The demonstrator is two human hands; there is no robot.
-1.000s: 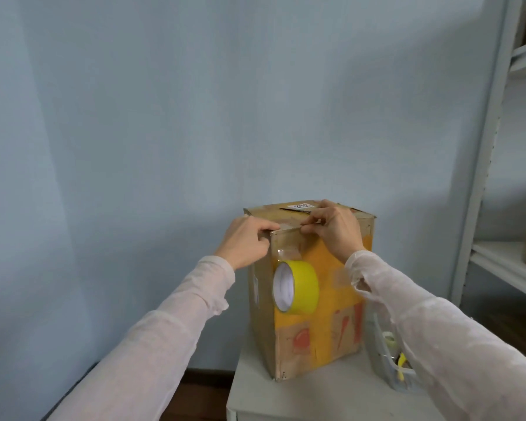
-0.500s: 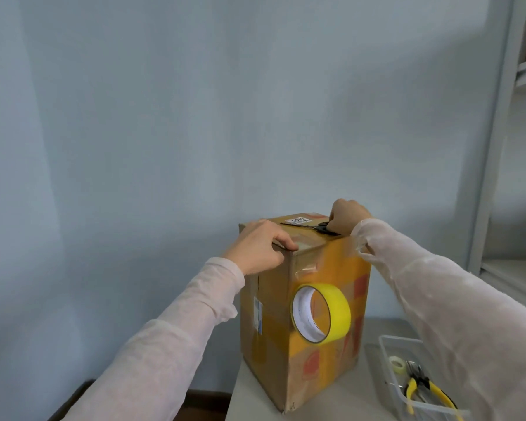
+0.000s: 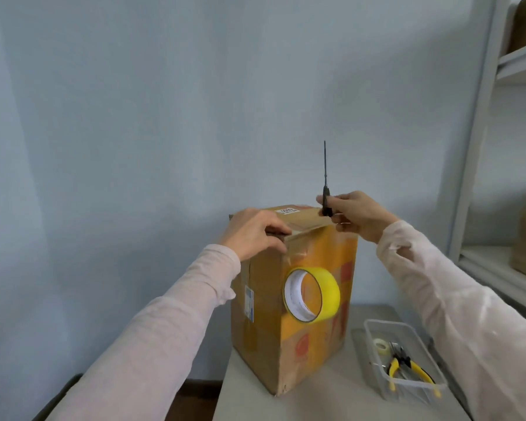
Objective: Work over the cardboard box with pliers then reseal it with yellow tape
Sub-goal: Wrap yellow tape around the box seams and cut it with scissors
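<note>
A tall cardboard box with orange-yellow patches stands on a small white table. My left hand grips the box's top near corner, fingers curled over the edge. Just above the far right side of the top, my right hand holds a slim black tool with its thin tip pointing straight up. A roll of yellow tape hangs against the box's front face. Yellow-handled pliers lie in a clear plastic tray to the right of the box.
A small roll of clear tape also lies in the tray. A white shelf unit with brown boxes stands at the right. A pale blue wall is close behind the table, and dark floor shows at the lower left.
My right hand has lifted the black tool off the box top and turned its tip upward. The view has tilted down, showing the tray fully. My left hand stays on the corner.
</note>
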